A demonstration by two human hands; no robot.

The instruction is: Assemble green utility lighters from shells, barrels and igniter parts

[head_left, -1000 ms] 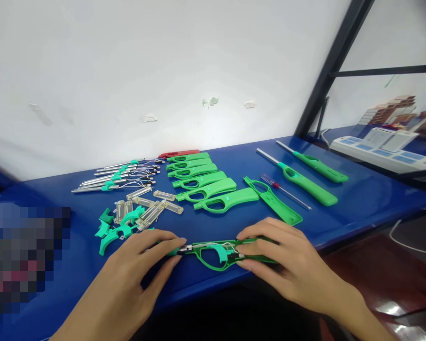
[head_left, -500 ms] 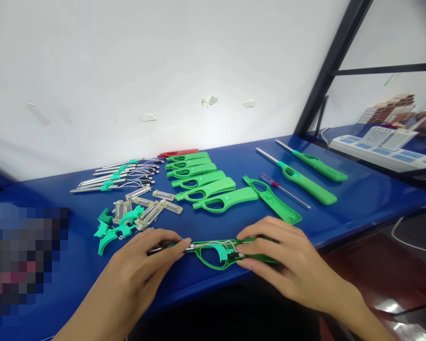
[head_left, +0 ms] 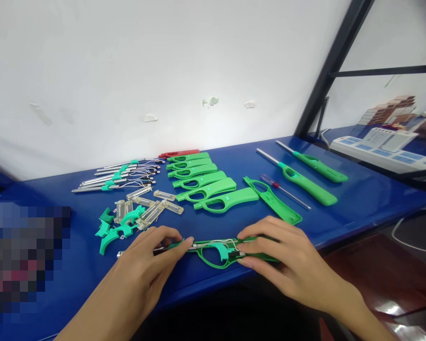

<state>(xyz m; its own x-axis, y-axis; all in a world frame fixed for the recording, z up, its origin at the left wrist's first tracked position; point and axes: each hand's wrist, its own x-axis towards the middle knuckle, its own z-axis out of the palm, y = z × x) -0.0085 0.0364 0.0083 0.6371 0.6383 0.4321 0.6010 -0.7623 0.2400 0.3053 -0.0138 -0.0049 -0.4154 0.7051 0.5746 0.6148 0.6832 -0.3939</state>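
Near the table's front edge lies an open green lighter shell half [head_left: 215,266]. A turquoise trigger [head_left: 220,250], a black igniter [head_left: 233,255] and thin white wires sit in it. My left hand [head_left: 142,267] is closed, thumb and fingers pinching the metal lighter tube [head_left: 119,254] where it meets the shell's narrow end. My right hand [head_left: 287,258] is closed around the shell's handle, fingertips by the igniter and wires. The fingers hide much of the handle. Beyond it lies another open shell half [head_left: 279,203].
Several green shells [head_left: 229,199] and a red shell [head_left: 180,154] line the back. To the left are wired metal tubes [head_left: 92,182], clear fuel tanks [head_left: 151,215] and turquoise triggers [head_left: 110,237]. A screwdriver [head_left: 287,192] and two whole lighters [head_left: 310,187] lie right, near a power strip [head_left: 386,154].
My left hand has shifted slightly along the tube, and the tube's far end now shows left of it. The right hand stays almost in place on the shell.
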